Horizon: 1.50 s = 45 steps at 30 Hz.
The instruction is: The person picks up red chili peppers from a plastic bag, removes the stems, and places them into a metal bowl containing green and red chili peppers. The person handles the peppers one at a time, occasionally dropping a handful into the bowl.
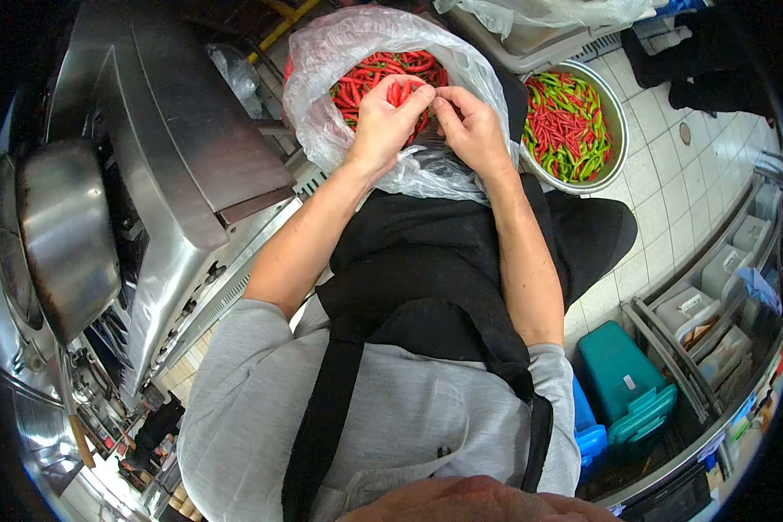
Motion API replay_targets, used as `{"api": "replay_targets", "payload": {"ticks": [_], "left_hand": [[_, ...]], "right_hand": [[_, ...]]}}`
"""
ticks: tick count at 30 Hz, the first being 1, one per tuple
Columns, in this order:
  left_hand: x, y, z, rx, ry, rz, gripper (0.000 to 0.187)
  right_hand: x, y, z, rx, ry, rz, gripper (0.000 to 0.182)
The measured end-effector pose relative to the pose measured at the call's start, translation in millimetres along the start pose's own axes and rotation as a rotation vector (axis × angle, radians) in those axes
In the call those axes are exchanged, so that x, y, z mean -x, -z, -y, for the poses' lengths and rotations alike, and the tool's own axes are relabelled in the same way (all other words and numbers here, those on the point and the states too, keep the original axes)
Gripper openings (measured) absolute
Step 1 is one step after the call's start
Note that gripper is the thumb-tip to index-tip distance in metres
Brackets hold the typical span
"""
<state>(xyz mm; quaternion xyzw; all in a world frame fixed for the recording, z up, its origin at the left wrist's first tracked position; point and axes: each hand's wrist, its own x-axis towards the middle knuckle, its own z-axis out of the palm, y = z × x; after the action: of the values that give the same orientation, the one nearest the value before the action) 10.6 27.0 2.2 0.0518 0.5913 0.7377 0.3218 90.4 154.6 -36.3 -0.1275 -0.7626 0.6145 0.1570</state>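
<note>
My left hand (390,123) is closed around several red chili peppers (402,90), over the mouth of a clear plastic bag (474,63). More red chilies (357,85) fill the bag below. My right hand (476,130) has thumb and forefinger pinched together, touching the left thumb and fingertip. Whatever sits in that pinch is too small to make out. To the right of the bag stands a round metal bowl (619,130) of red and green chilies (565,126).
Stainless steel kitchen equipment (178,104) rises on the left, with a large metal pot (70,235) beside it. A grey plastic crate (531,54) is behind the bowl. Teal bin (618,370) and metal rack (679,348) stand right, on white floor tiles (661,200).
</note>
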Motion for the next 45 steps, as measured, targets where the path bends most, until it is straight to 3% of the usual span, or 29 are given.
{"api": "replay_targets", "payload": {"ticks": [2, 6, 11, 13, 15, 17, 19, 21, 23, 24, 26, 30, 32, 35, 37, 39, 43, 45], "left_hand": [[-0.1, -1.1, 5.7, -0.205, -0.148, -0.057, 0.014], [-1.0, -1.5, -4.0, -0.178, -0.154, -0.024, 0.017], [-18.5, 15.4, -17.6, -0.190, 0.344, 0.157, 0.028], [-27.6, 22.3, -14.1, -0.199, 0.397, 0.139, 0.027], [-32.4, 25.7, -8.9, -0.216, 0.289, -0.127, 0.026], [-33.8, 33.7, -3.8, -0.323, 0.223, -0.122, 0.024], [-35.5, 48.8, 6.5, -0.644, 0.042, 0.078, 0.024], [-26.9, 44.5, 7.7, -1.050, -0.251, 0.101, 0.024], [-19.0, 35.3, -1.6, -1.328, -0.257, 0.216, 0.023], [-18.4, 36.2, 1.1, -1.325, -0.258, 0.219, 0.023], [-16.5, 42.9, 10.3, -1.475, -0.497, 0.367, 0.021], [-15.2, 50.6, 12.4, -1.389, -0.582, 0.291, 0.021], [-9.3, 48.2, 0.4, -1.211, -0.381, 0.092, 0.021], [-5.4, 47.8, -4.5, -1.012, -0.417, -0.022, 0.021], [-3.2, 43.3, -7.5, -0.986, -0.413, -0.049, 0.020], [-3.5, 40.1, -7.7, -1.032, -0.551, -0.108, 0.020], [-1.5, 34.3, -10.9, -1.105, -0.580, -0.122, 0.019], [3.0, 27.5, -11.7, -0.977, -0.549, -0.151, 0.021]], "right_hand": [[0.6, -1.0, 2.5, 0.003, 0.057, -0.044, 0.017], [3.1, 0.8, 7.7, -0.013, 0.046, 0.011, 0.015], [4.5, 5.3, 12.5, 0.033, 0.116, 0.130, 0.015], [4.2, 4.1, 13.7, 0.039, 0.138, 0.119, 0.015], [4.4, 3.3, 13.2, 0.047, 0.154, 0.105, 0.014], [2.8, 1.7, 9.1, 0.040, 0.133, 0.009, 0.014], [0.2, 0.5, 1.6, 0.039, 0.121, -0.020, 0.016], [-2.6, -1.7, -3.2, 0.042, 0.114, -0.053, 0.020], [-2.8, -2.3, -4.4, 0.016, 0.087, -0.074, 0.027], [-2.4, -1.7, -0.7, 0.020, 0.086, -0.075, 0.027], [-1.5, -1.4, 7.0, -0.042, 0.025, -0.074, 0.030], [-1.0, 0.3, 5.2, -0.017, -0.016, -0.051, 0.031], [-1.9, -1.1, -0.3, 0.042, 0.005, -0.018, 0.030], [-3.4, 0.1, -1.8, 0.146, 0.062, 0.025, 0.027], [-2.2, 1.0, 7.3, 0.132, 0.028, 0.054, 0.025], [-1.3, 2.5, 13.9, 0.121, -0.006, 0.081, 0.024], [-0.8, 3.4, 8.5, 0.105, -0.017, 0.125, 0.024], [-1.2, 3.4, 5.8, 0.111, 0.003, 0.138, 0.025]]}}
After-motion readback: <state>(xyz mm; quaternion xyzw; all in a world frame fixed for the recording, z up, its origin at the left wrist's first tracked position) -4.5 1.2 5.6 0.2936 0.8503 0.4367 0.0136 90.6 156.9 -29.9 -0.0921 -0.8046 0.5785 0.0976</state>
